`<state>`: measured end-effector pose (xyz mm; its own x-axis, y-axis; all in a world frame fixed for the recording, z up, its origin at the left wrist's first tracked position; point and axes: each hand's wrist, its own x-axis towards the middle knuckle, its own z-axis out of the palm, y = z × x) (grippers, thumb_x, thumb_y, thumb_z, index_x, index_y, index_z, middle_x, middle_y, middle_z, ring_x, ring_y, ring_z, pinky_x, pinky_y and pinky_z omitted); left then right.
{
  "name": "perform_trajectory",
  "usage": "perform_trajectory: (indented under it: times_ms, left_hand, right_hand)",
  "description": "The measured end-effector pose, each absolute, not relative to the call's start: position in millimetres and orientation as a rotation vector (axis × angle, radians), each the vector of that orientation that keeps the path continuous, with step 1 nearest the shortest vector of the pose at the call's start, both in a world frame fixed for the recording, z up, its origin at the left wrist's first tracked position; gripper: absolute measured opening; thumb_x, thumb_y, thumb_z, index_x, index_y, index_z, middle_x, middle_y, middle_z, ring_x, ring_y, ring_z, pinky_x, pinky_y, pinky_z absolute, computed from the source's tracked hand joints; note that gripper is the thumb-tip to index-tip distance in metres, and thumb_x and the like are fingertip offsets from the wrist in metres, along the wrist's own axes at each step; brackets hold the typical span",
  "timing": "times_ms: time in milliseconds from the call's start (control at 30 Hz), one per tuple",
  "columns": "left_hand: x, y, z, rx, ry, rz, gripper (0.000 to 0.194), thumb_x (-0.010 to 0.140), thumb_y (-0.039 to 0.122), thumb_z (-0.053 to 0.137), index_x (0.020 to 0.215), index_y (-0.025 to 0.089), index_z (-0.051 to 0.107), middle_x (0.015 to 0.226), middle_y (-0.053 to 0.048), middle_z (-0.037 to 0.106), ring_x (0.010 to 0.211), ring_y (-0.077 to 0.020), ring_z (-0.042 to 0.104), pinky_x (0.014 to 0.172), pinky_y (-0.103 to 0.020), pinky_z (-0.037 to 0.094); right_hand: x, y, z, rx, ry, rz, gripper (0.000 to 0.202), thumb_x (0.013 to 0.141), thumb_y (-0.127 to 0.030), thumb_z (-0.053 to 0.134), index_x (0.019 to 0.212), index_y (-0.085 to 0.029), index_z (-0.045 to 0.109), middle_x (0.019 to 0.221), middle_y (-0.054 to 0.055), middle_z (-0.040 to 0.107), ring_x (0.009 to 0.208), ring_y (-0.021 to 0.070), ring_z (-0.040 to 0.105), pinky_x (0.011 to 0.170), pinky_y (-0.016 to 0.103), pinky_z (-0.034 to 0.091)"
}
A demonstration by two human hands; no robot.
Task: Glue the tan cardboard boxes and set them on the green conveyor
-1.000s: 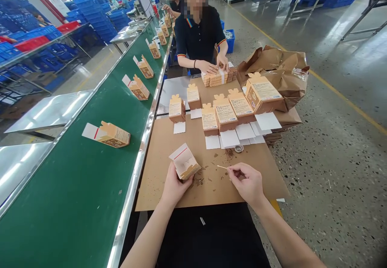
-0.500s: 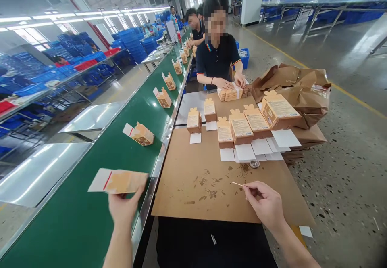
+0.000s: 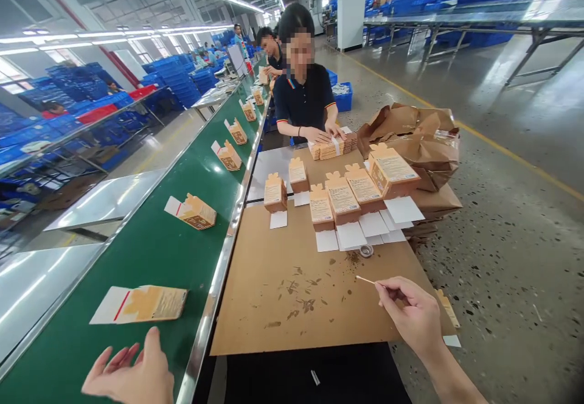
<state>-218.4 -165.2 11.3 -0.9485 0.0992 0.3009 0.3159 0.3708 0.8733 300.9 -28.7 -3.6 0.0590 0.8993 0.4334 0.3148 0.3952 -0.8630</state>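
My left hand (image 3: pixel 132 370) is open over the green belt (image 3: pixel 150 258), fingers spread, with nothing in it. Just beyond its fingertips, a tan carton (image 3: pixel 157 302) with a white flap and red strip lies on the belt. Between the thumb and fingers of my right hand (image 3: pixel 408 313) is a thin cotton swab (image 3: pixel 365 280), its tip pointing left above the brown board (image 3: pixel 255 306). Dark smudges mark the board's surface. Farther back stand several cartons (image 3: pixel 343 200) with white flaps towards me, and a small round metal tin (image 3: pixel 366 250) sits by the flaps.
Across the board, a person (image 3: pixel 303 103) has both hands on a stack of flat cartons (image 3: pixel 331 147). Crumpled brown paper (image 3: pixel 424 136) lies at the right. More cartons (image 3: pixel 227 155) stand along the belt, beside its metal rail (image 3: pixel 219 270). Small white sticks (image 3: pixel 315 377) lie on dark cloth below.
My left hand has let go of the carton and drawn back towards me, leaving it on the belt. The view has shifted slightly right. My right hand still holds the swab.
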Motion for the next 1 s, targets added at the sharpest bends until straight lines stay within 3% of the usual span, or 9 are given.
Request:
perform_trajectory:
  times_ms: [133, 233, 300, 400, 600, 700, 800, 900, 1000]
  left_hand:
    - [-165, -78, 37, -0.653, -2.197, -2.019, 0.059, 0.072, 0.054, 0.095, 0.116, 0.033, 0.061, 0.097, 0.004, 0.061, 0.090, -0.0270, 0.072, 0.096, -0.057, 0.074]
    - [-96, 8, 56, -1.503, -2.262, -2.161, 0.066, 0.086, 0.063, 0.096, 0.137, 0.027, 0.075, 0.113, -0.003, 0.069, 0.098, -0.0241, 0.074, 0.093, -0.045, 0.071]
    - [-49, 58, 59, -2.143, -2.155, -1.954, 0.082, 0.087, 0.066, 0.101, 0.156, 0.030, 0.075, 0.141, -0.012, 0.071, 0.113, -0.0270, 0.077, 0.102, -0.048, 0.072]
    - [5, 114, 53, -2.679, -1.960, -1.396, 0.095, 0.086, 0.064, 0.108, 0.171, 0.036, 0.075, 0.173, -0.019, 0.055, 0.137, -0.0363, 0.073, 0.123, -0.061, 0.068]
    - [32, 140, 37, -2.678, -1.947, -1.053, 0.064, 0.111, 0.054, 0.089, 0.173, 0.040, 0.078, 0.169, -0.020, 0.053, 0.139, -0.0399, 0.072, 0.132, -0.070, 0.062]
    - [12, 98, 31, -2.581, -1.965, -1.339, 0.062, 0.116, 0.053, 0.082, 0.176, 0.043, 0.074, 0.175, -0.019, 0.048, 0.150, -0.0402, 0.068, 0.134, -0.068, 0.062]
    - [-16, 33, 21, -2.371, -2.044, -2.023, 0.072, 0.116, 0.058, 0.081, 0.184, 0.047, 0.063, 0.189, -0.016, 0.046, 0.168, -0.0414, 0.060, 0.136, -0.064, 0.062]
    - [-39, -28, 9, -1.912, -2.186, -2.829, 0.088, 0.106, 0.066, 0.091, 0.186, 0.049, 0.057, 0.189, -0.014, 0.058, 0.162, -0.0418, 0.070, 0.129, -0.063, 0.067]
    - [-50, -65, -5, -1.351, -2.482, -3.127, 0.086, 0.099, 0.075, 0.096, 0.174, 0.042, 0.068, 0.175, -0.016, 0.073, 0.146, -0.0434, 0.081, 0.112, -0.059, 0.075]
  right_hand:
    - [310, -34, -6, -1.191, -1.438, 0.613, 0.034, 0.112, -0.047, 0.086, 0.084, -0.029, 0.091, 0.067, 0.004, 0.082, 0.051, 0.0220, 0.074, 0.052, 0.031, 0.066]
    - [313, -38, -5, -1.205, -1.424, 0.604, 0.037, 0.112, -0.050, 0.085, 0.083, -0.029, 0.090, 0.067, 0.004, 0.082, 0.051, 0.0222, 0.075, 0.052, 0.032, 0.065]
    - [314, -41, -2, -1.208, -1.423, 0.601, 0.036, 0.113, -0.049, 0.084, 0.084, -0.029, 0.090, 0.068, 0.003, 0.082, 0.052, 0.0224, 0.075, 0.053, 0.033, 0.065]
    - [318, -48, 3, -1.202, -1.422, 0.578, 0.034, 0.114, -0.047, 0.083, 0.086, -0.030, 0.090, 0.068, 0.003, 0.082, 0.053, 0.0230, 0.075, 0.051, 0.033, 0.063]
    - [328, -56, 7, -1.213, -1.379, 0.515, 0.030, 0.113, -0.045, 0.084, 0.088, -0.031, 0.092, 0.069, 0.003, 0.081, 0.052, 0.0229, 0.073, 0.047, 0.033, 0.060]
    - [331, -50, 5, -1.227, -1.377, 0.507, 0.032, 0.113, -0.048, 0.084, 0.088, -0.030, 0.092, 0.070, 0.003, 0.082, 0.053, 0.0228, 0.073, 0.050, 0.033, 0.062]
    - [329, -32, 0, -1.264, -1.408, 0.487, 0.036, 0.113, -0.051, 0.084, 0.087, -0.028, 0.092, 0.070, 0.004, 0.082, 0.055, 0.0222, 0.074, 0.056, 0.034, 0.066]
    - [323, -5, -7, -1.294, -1.479, 0.456, 0.040, 0.113, -0.053, 0.081, 0.085, -0.026, 0.091, 0.072, 0.005, 0.084, 0.058, 0.0216, 0.075, 0.060, 0.034, 0.066]
    - [316, 22, -14, -1.291, -1.546, 0.449, 0.042, 0.112, -0.056, 0.081, 0.084, -0.026, 0.089, 0.073, 0.005, 0.084, 0.060, 0.0214, 0.074, 0.061, 0.034, 0.066]
